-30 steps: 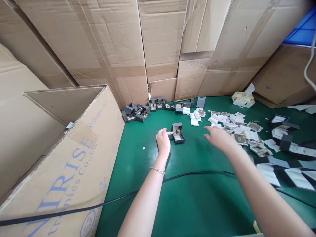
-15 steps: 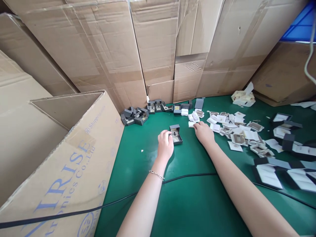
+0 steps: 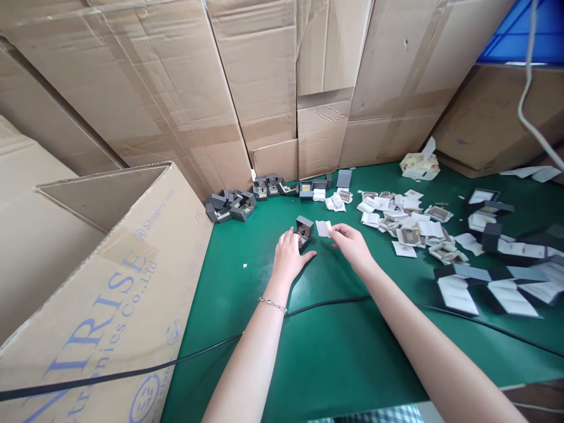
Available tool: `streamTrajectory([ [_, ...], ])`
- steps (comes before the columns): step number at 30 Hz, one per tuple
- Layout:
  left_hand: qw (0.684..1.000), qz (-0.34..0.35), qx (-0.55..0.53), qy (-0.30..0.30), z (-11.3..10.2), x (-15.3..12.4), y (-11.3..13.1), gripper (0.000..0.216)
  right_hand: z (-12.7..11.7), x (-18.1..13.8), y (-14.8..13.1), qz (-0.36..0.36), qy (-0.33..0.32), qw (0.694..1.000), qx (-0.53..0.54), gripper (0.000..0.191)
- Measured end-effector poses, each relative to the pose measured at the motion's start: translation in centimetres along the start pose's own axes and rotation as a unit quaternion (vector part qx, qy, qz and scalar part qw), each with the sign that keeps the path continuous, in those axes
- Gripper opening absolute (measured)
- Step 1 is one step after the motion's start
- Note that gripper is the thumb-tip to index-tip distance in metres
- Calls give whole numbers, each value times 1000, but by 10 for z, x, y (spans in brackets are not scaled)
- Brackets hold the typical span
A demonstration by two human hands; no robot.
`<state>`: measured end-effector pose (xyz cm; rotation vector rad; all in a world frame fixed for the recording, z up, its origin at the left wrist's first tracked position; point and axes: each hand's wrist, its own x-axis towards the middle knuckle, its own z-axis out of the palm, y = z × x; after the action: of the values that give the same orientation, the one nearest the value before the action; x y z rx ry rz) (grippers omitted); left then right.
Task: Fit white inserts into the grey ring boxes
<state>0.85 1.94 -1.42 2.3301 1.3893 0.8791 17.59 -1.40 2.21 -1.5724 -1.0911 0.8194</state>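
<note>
A small dark grey jewelry box [image 3: 305,224] stands with its lid raised on the green table; something small and dark sits inside it. My left hand [image 3: 288,257] wraps around the box's left and front, fingers at its left side and over its inside, thumb stretched along the front. The hand covers part of the box. Just right of the lid, a small white folded paper [image 3: 323,228] is pinched between the thumb and fingers of my right hand [image 3: 350,242], raised off the table.
More grey boxes [image 3: 231,205] line the cardboard wall at the back. White papers and pads [image 3: 409,220] lie heaped to the right, near open boxes with white lining [image 3: 458,294]. A tissue pack [image 3: 419,167] stands behind. A black cable [image 3: 326,304] crosses the table; a large carton [image 3: 110,294] stands left.
My right hand has picked up the white paper and brought it left and nearer, beside the box. My left hand has shifted over the box front, its thumb now spread. The view has shifted slightly.
</note>
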Motion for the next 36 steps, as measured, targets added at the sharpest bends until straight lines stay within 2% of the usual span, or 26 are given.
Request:
streamTrajectory([
  [2, 1000, -22, -19, 13, 1, 1, -1, 35, 4, -7, -2, 59, -10, 985, 164, 21],
  [4, 996, -61, -52, 27, 0, 2, -2, 37, 6, -8, -5, 108, -14, 956, 274, 17],
  [7, 986, -101, -117, 62, -2, 4, -4, 44, 9, -4, -11, 152, -30, 925, 346, 14],
  [10, 980, -104, -128, 112, -5, 3, -3, 50, 12, -2, -14, 126, -40, 929, 344, 14],
  [13, 980, -61, -95, 162, -8, -1, 0, 53, 15, -6, -13, 90, -38, 944, 315, 17],
  [16, 974, 56, -66, 210, -7, -4, 3, 52, 14, -14, -13, 42, -16, 971, 235, 17],
  [19, 946, 189, -40, 259, -5, -4, 7, 49, 10, -23, -19, -18, 10, 992, 128, 18],
  [21, 930, 233, -31, 281, -4, -4, 10, 51, 8, -29, -24, -53, 11, 996, 66, 20],
  [24, 926, 244, -32, 287, -3, -5, 14, 51, 8, -35, -27, -125, 10, 991, -38, 16],
  [28, 923, 260, -33, 282, -1, -7, 17, 51, 9, -38, -24, -215, 7, 964, -157, 13],
  [33, 919, 273, -38, 283, 1, -8, 15, 53, 8, -39, -23, -259, -24, 937, -234, 14],
  [36, 921, 275, -34, 274, 2, -8, 14, 51, 7, -40, -24, -263, -18, 932, -249, 13],
])
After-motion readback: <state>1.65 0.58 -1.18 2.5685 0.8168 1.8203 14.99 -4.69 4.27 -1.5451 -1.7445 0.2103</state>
